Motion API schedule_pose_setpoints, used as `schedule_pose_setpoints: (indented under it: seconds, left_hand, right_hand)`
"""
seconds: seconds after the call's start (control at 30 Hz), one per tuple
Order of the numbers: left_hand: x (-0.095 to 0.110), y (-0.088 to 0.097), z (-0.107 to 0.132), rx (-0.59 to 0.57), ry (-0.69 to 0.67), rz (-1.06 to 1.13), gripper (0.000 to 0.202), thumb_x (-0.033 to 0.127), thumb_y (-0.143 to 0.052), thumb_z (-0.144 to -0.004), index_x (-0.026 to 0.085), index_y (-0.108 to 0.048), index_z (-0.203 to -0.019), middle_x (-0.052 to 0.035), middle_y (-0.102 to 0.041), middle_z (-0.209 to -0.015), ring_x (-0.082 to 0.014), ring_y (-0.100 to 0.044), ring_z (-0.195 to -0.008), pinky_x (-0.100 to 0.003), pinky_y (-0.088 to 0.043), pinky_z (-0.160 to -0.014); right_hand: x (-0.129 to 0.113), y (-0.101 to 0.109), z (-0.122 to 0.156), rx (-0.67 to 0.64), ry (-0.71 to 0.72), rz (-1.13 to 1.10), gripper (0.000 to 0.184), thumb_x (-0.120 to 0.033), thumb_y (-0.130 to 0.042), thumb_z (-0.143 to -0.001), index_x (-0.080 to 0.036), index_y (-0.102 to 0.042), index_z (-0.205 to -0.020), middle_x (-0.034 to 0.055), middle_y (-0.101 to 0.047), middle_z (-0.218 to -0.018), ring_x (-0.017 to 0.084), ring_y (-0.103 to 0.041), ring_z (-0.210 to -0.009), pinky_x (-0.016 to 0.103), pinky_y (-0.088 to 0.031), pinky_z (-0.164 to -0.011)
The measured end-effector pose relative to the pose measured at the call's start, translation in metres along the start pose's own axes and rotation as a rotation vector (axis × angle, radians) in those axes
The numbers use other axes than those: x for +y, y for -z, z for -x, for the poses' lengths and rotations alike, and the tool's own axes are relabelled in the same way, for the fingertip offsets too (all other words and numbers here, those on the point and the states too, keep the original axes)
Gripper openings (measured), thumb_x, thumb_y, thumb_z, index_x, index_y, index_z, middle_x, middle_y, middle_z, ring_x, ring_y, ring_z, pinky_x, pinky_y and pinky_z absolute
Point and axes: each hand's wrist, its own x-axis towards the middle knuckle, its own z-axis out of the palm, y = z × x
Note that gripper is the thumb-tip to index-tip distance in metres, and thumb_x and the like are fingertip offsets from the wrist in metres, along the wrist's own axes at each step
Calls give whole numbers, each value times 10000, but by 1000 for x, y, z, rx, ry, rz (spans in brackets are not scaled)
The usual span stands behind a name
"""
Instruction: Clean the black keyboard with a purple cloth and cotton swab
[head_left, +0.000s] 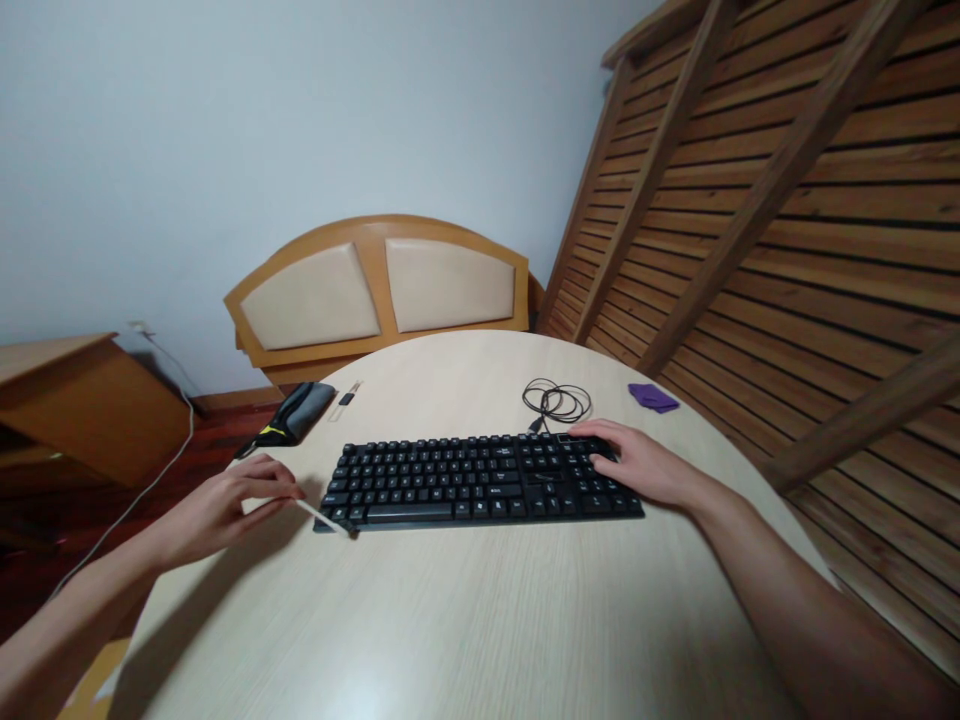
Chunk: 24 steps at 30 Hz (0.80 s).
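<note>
A black keyboard (pixel 435 480) lies flat across the middle of the table. Between its pinched fingers, my left hand (pixel 251 500) has a thin white stick with a dark tip (pixel 322 515). That tip is at the keyboard's near left corner; its exact kind is too small to make out. My right hand (pixel 637 460) rests over the number pad at the keyboard's right end, fingers stretched along the far edge and thumb apart on the keys. A coiled black cable (pixel 556 402) lies just behind the keyboard.
The pale round-ended table (pixel 450 620) carries a black pouch with yellow trim (pixel 296 412), a small dark item with thin sticks (pixel 346 399) and a folded purple cloth (pixel 652 397). Beyond stand a padded headboard (pixel 379 230), a slatted wooden frame (pixel 750 240) and a wooden desk (pixel 82 410).
</note>
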Motion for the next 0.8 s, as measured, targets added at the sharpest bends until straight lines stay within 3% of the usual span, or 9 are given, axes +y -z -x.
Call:
schedule_pose_setpoints:
  seconds: [0.17,0.3,0.5,0.8]
  left_hand:
    - [-21,9,17,-45,88,54,247,348,-531,-995,318,-775,-973,7,-743,-972,-142,-663,-864,-197,-513,-812]
    - [-25,14,22,-62,162,71,226,368,-555,-981,328,-777,-993,14,-741,-997,-138,-665,-877,-197,-506,-835]
    - [-14,10,11,-63,200,176,280,385,-527,-998,262,-778,-1008,-37,-729,-1031,-172,-649,-916,-216,-494,-852]
    - [10,-2,-27,-35,98,161,318,409,-513,-1006,241,-782,-1023,-70,-720,-1014,-195,-675,-894,-232,-524,-806]
  right_hand:
    - [-1,0,0,4,2,-8,419,-221,-598,-797,-238,-708,-1201,80,-681,-1266,299,-620,-1193,496,-443,-1097]
    - [-2,0,-1,-8,1,0,413,-227,-590,-808,-240,-700,-1207,79,-675,-1270,292,-615,-1201,490,-440,-1098]
    - [-3,0,0,-8,-9,12,412,-232,-582,-803,-223,-698,-1198,90,-674,-1267,296,-613,-1200,497,-434,-1102]
    - [-5,1,0,-10,-12,5,406,-224,-582,-804,-224,-695,-1193,84,-676,-1262,288,-614,-1196,481,-436,-1099]
